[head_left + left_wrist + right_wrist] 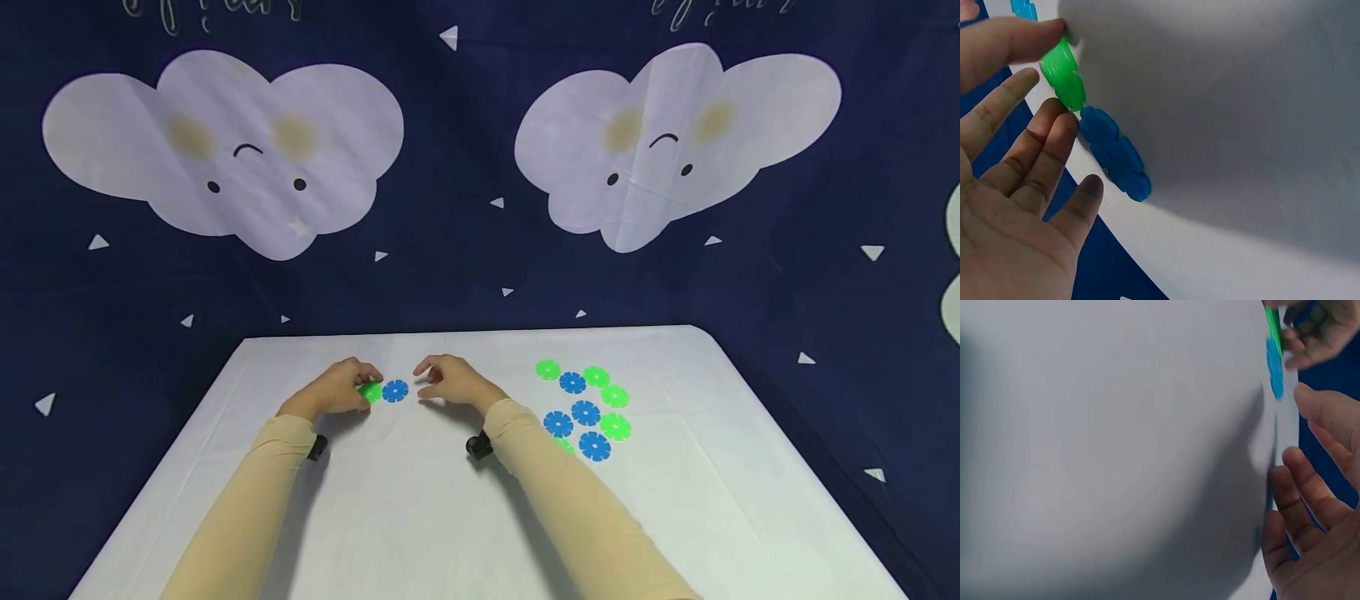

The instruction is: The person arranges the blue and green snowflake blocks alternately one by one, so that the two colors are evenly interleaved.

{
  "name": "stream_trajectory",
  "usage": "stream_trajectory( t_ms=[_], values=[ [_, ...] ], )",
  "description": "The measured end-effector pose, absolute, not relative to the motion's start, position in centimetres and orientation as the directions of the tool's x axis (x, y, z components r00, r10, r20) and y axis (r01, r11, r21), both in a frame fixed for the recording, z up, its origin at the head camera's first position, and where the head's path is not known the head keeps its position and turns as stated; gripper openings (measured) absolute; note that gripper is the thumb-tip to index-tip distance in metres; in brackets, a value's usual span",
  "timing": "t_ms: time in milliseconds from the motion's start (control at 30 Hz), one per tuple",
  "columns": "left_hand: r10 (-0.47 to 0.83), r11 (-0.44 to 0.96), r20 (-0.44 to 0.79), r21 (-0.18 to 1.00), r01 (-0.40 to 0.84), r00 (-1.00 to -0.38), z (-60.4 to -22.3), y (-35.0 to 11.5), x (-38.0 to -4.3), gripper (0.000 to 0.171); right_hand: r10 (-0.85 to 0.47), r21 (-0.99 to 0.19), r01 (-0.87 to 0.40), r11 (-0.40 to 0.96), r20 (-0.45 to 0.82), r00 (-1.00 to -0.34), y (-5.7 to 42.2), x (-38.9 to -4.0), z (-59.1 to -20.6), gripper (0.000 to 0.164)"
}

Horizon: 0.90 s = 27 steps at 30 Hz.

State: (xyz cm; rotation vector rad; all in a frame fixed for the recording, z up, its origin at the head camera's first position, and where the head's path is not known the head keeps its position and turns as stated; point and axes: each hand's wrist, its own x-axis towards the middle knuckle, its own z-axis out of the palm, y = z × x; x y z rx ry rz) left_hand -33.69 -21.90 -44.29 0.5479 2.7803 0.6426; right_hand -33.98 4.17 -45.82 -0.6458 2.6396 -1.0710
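Observation:
My left hand [341, 389] holds a green notched plastic disc [371, 392] between thumb and fingertips at the left of the white table. Just right of that disc lies a blue notched disc [395, 391], close up against its edge. The left wrist view shows another blue disc [1115, 153] on the other side of the green one, under the fingers; the hand hides it in the head view. My right hand [455, 381] is a short way right of the pair, thumb and fingers apart with nothing between them.
A loose group of blue discs [586, 412] and green discs [615, 427] lies right of my right forearm, which partly covers one green disc [565, 445]. Behind the white table [720, 467] hangs a dark blue cloth [465, 275] printed with clouds.

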Motion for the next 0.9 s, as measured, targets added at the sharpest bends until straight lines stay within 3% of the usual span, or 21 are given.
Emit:
stream_trajectory(
  t_ms=[433, 900],
  values=[
    [0.469, 0.802, -0.105, 0.467, 0.373, -0.877, -44.5, -20.3, -33.9, 0.062, -0.387, -0.603, -0.273, 0.749, -0.066, -0.92, 13.7, -35.7, -43.8, 0.041],
    [0.448, 0.806, -0.092, 0.471, 0.357, -0.889, -44.8, -18.8, -34.0, 0.053, -0.234, -0.481, -0.122, 0.868, -0.181, -0.955, 21.1, -35.4, -43.2, 0.057]
  ],
)
